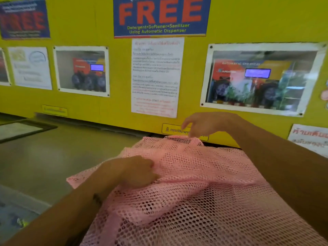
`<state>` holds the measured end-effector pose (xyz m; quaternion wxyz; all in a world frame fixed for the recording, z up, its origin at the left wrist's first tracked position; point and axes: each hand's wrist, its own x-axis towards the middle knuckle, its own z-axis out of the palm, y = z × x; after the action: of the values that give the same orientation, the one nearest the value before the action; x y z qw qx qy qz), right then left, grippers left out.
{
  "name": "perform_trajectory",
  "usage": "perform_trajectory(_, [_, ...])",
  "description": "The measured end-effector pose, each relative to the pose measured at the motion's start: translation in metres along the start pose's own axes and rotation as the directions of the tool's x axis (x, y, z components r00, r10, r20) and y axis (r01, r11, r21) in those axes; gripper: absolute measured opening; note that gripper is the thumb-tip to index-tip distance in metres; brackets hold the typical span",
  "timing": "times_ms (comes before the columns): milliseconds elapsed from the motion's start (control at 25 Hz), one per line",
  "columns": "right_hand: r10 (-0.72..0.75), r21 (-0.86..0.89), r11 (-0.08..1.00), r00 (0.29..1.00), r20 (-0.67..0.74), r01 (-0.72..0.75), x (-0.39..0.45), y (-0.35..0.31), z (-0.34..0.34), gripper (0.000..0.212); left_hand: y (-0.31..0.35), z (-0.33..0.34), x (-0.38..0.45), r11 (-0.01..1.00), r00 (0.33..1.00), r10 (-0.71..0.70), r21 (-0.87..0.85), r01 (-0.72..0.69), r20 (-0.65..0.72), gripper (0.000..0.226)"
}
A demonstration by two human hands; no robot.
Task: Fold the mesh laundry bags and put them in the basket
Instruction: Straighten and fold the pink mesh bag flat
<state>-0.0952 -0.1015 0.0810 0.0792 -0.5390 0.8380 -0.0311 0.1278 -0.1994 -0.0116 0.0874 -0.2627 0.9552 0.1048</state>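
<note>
A pink mesh laundry bag (204, 183) lies spread and rumpled over a dark surface, from the bottom edge of the view up to the yellow wall. My left hand (134, 172) rests on the bag's left part, its fingers curled into the mesh. Hovering just above the bag's far edge is my right hand (204, 124), palm down with fingers apart and fingertips close to the mesh; whether they touch it is unclear. No basket shows in the view.
A grey counter top (53, 157) stretches to the left of the bag. A yellow wall (120, 112) with posters and notices stands right behind it. A dark-framed panel (21, 130) lies at the far left.
</note>
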Motion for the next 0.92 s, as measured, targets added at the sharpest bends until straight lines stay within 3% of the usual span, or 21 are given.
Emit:
perform_trajectory(80, [0.170, -0.078, 0.984, 0.972, 0.162, -0.159, -0.027, 0.029, 0.008, 0.045, -0.002, -0.006, 0.003, 0.989, 0.996, -0.085, 0.120, 0.086, -0.018, 0.064])
perform_trajectory(200, [0.307, -0.225, 0.936, 0.940, 0.151, -0.270, -0.059, 0.077, 0.016, 0.044, 0.016, -0.022, -0.008, 0.986, 0.966, -0.092, 0.112, 0.122, -0.243, 0.054])
perform_trajectory(360, [0.371, -0.308, 0.898, 0.917, 0.146, -0.314, -0.107, 0.123, 0.017, 0.046, 0.081, -0.020, -0.018, 0.969, 0.884, 0.211, -0.028, -0.244, -0.417, 0.029])
perform_trajectory(440, [0.398, -0.251, 0.902, 0.904, 0.159, -0.353, -0.122, 0.141, 0.032, 0.055, 0.114, -0.011, -0.015, 0.917, 0.862, 0.362, -0.029, -0.397, -0.356, 0.015])
perform_trajectory(520, [0.371, -0.166, 0.921, 0.923, 0.099, -0.352, -0.127, 0.155, 0.053, 0.054, 0.138, -0.006, -0.007, 0.907, 0.877, 0.413, 0.016, -0.422, -0.245, 0.012])
perform_trajectory(600, [0.321, -0.092, 0.943, 0.947, 0.009, -0.319, -0.124, 0.162, 0.071, 0.039, 0.151, 0.000, 0.005, 0.926, 0.915, 0.378, 0.061, -0.373, -0.144, 0.021])
perform_trajectory(760, [0.217, 0.026, 0.976, 0.971, -0.101, -0.216, -0.121, 0.162, 0.081, 0.007, 0.152, 0.010, 0.019, 0.950, 0.937, 0.302, 0.133, -0.282, -0.174, 0.049])
perform_trajectory(840, [0.177, 0.071, 0.983, 0.968, -0.180, -0.166, -0.118, 0.160, 0.064, 0.008, 0.144, 0.013, 0.023, 0.962, 0.947, 0.264, 0.118, -0.246, -0.181, 0.074])
perform_trajectory(920, [0.190, 0.204, 0.971, 0.921, -0.340, -0.125, -0.112, 0.158, 0.036, 0.008, 0.136, 0.018, 0.028, 0.972, 0.958, 0.226, 0.103, -0.211, -0.178, 0.088])
